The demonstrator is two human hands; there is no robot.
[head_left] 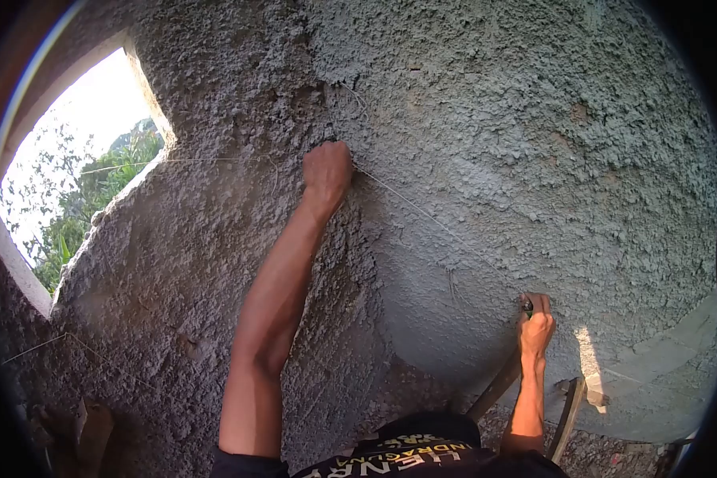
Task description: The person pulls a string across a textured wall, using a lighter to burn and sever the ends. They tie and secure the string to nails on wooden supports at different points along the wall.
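My left hand (327,169) is closed in a fist against the rough plastered wall (486,143), near the inner corner. A thin pale string (410,201) comes out beside this fist and slants down to the right, toward my other hand. Something small and dark shows at the top of the left fist, too little of it to name. Lower on the right, my right hand (536,320) is closed around a small dark object (527,306) close to the wall. Its kind is hidden by my fingers.
A bright window opening (95,167) with plants outside is at left. Another string (207,160) crosses from it toward the corner. Wooden pieces (567,418) stand below right, and a wooden block (95,430) sits lower left. Rubble ground (625,462) lies below.
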